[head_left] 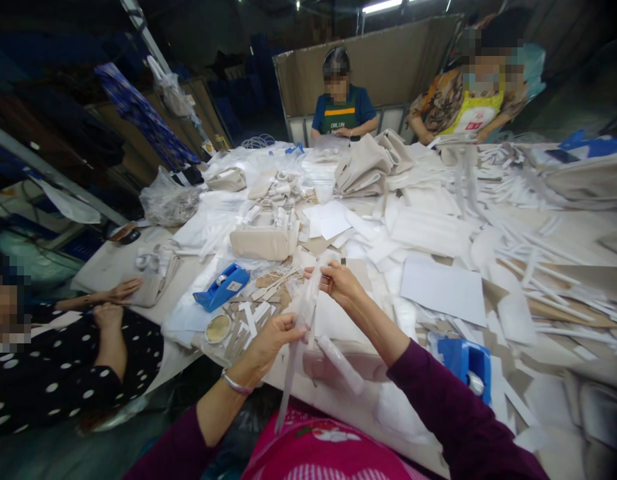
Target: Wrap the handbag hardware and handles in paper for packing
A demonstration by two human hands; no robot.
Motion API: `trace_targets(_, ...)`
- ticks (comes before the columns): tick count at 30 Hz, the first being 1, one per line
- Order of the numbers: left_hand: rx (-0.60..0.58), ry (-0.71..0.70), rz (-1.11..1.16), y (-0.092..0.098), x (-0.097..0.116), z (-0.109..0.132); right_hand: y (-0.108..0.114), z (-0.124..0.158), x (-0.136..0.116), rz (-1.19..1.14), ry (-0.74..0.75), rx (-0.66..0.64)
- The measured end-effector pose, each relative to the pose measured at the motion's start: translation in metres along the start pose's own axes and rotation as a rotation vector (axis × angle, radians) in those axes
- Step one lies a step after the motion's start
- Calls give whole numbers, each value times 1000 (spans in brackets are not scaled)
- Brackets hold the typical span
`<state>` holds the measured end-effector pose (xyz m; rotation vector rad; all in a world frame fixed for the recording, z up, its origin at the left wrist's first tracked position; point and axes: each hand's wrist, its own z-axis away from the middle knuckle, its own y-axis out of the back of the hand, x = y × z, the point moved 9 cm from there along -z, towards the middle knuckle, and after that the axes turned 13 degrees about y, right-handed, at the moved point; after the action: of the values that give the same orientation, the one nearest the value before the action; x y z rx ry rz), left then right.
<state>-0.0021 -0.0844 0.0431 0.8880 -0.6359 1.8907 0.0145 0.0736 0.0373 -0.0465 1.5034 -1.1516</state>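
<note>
A long strip of translucent white wrapping point(306, 303) stretches between my two hands above the table's front edge. My left hand point(275, 340) pinches its lower part, and the loose end hangs toward my pink apron. Farther forward, my right hand point(341, 283) has its fingers closed on the upper part. Below them lies a beige piece point(321, 365) that looks like a bag, partly covered. A rolled white foam piece point(341, 365) rests across it at a slant. White sheet material point(335, 320) spreads just behind.
Blue tape dispensers stand at left point(221, 287) and right point(465, 367). A tape roll point(218, 329) lies near paper strips point(253, 320). Beige bags point(261, 241) and white sheets point(443, 287) cover the table. One person sits at left; two others work across the table.
</note>
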Motion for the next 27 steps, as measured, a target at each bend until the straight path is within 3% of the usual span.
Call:
trace_targets(6,118,-123,-35,4,27,-8,-28,27,18,39,-59,-221)
trace_targets(14,-144,28,-95,-25,1,-9,-4,7,-13,86,89,1)
trace_targets(21,-111,-1,15,-31,-6,-21,-2,13,-7,152,41,-64)
trace_targets(27,-77,-72,81,-37,6,-29,6,12,-17,238,94,-46)
